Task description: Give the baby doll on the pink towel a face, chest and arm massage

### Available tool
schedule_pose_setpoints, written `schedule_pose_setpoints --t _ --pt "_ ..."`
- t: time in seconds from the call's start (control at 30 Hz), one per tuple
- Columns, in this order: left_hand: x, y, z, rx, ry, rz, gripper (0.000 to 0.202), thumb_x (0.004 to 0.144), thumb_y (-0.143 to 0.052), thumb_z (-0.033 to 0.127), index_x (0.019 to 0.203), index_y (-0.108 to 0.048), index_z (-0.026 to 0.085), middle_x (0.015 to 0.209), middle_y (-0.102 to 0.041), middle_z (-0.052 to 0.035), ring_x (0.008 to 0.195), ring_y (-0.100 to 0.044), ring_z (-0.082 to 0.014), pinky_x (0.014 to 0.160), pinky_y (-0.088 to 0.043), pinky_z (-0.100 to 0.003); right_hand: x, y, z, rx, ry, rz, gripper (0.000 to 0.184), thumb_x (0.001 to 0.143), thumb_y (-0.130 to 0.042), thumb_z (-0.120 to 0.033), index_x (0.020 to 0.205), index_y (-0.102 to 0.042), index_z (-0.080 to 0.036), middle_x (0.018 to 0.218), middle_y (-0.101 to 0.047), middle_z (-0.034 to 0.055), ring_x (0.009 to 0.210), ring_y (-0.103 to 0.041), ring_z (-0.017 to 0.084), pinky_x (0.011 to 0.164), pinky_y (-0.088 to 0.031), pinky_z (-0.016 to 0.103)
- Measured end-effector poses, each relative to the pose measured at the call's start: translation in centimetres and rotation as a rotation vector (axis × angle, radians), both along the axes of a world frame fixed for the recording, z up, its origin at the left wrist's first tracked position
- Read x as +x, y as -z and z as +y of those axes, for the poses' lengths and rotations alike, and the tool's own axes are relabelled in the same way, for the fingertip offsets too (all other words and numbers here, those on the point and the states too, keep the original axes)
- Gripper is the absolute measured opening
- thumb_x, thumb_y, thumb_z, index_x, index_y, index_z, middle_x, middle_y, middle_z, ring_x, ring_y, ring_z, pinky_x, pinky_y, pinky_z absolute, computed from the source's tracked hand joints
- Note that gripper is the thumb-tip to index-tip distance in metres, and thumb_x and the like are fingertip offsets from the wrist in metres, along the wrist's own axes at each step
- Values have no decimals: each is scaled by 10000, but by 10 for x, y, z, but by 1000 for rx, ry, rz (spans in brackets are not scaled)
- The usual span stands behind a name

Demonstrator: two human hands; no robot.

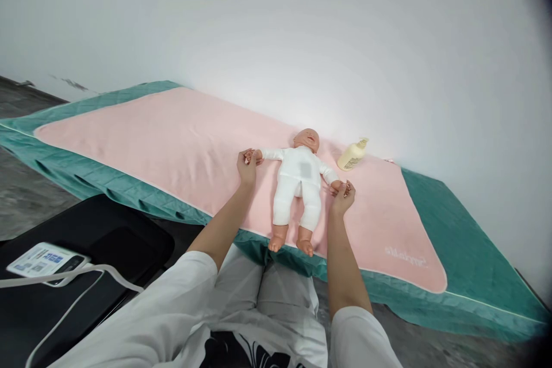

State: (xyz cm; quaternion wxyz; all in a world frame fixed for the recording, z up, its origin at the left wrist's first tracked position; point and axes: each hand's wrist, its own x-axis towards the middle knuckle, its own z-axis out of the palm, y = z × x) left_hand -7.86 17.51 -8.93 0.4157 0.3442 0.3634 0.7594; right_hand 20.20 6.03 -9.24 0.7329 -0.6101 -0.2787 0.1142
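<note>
A baby doll (299, 175) with a soft white body lies on its back on a pink mat (172, 144), head toward the wall and bare feet at the near edge. My left hand (247, 167) is closed around the doll's hand on the left, and that arm stretches straight out sideways. With its fingers closed, my right hand (344, 196) grips the doll's other hand, whose arm angles down and outward. A pale yellow pump bottle (352, 155) rests tilted on the mat, just beyond my right hand and apart from it.
The pink mat covers much of a bed with a green quilted cover (457, 224), which meets a white wall (276, 40). At the lower left, a white device (47, 263) with a cable (116, 279) lies on a black chair (129, 236).
</note>
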Motion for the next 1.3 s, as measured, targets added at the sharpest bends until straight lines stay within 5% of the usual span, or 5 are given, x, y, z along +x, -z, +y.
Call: schedule_pose_setpoints --t 0.43,0.8,1.07,1.3 --pt "0 -5 -3 -3 12 -30 410 788 -698 500 983 -619 149 982 -645 -94 732 -654 -120 638 -598 -262 0 0 0 -16 19 -39 544 874 -449 -544 1213 -552 -132 1088 -653 122 532 -579 74 461 -469 204" --pt "0 -6 -4 -5 40 -60 438 856 -601 543 1071 -589 161 1137 -617 -135 784 -678 -135 706 -612 -295 0 1 0 -43 -27 -4 512 899 -389 -538 1208 -502 -146 1114 -629 129 513 -587 68 488 -503 224" --pt "1 -1 -1 -5 55 -38 484 852 -634 495 1220 -545 193 1303 -535 -148 890 -682 -152 794 -606 -305 -2 -1 1 -25 -87 11 573 865 -451 -565 1242 -453 -134 1179 -598 160 546 -616 85 576 -557 284" --pt "0 -1 1 -17 30 -19 377 814 -698 420 1074 -593 168 1175 -596 -130 944 -667 -175 764 -614 -302 -5 -6 -3 -5 -92 0 642 782 -564 -616 1190 -506 -124 1132 -621 142 610 -626 98 583 -555 262"
